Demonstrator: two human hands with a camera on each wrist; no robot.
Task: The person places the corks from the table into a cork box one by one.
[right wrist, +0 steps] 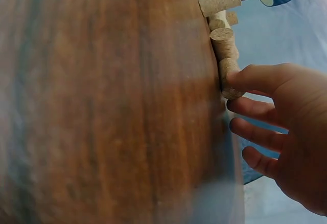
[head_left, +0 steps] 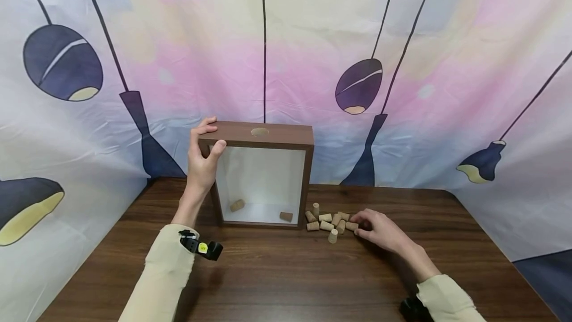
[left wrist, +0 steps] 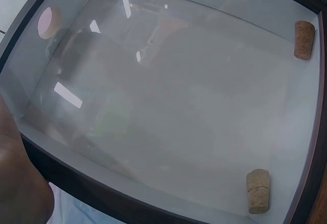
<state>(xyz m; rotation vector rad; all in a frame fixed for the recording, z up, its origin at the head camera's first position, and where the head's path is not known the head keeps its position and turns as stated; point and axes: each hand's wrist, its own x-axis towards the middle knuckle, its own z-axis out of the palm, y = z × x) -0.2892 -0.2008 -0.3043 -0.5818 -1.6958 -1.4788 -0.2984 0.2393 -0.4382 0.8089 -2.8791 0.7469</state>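
A brown-framed shadow box (head_left: 310, 183) with a clear front and a round hole (head_left: 259, 132) in its top stands upright on the table. My left hand (head_left: 203, 163) grips its top left corner, thumb on the front and fingers over the top. Inside, two corks lie at the bottom: one cork (head_left: 237, 205) at the left, another cork (head_left: 286, 216) at the right. Beside the box is a loose pile of corks (head_left: 326, 225). At the pile's right edge my right hand (head_left: 382, 230) pinches a cork (right wrist: 231, 75) between thumb and forefinger, its other fingers spread.
The dark wooden table (head_left: 286, 272) runs back to a printed cloth backdrop (head_left: 286, 53) just behind the box. One cork (head_left: 332, 236) stands upright at the front of the pile, another cork (head_left: 316, 209) at its back.
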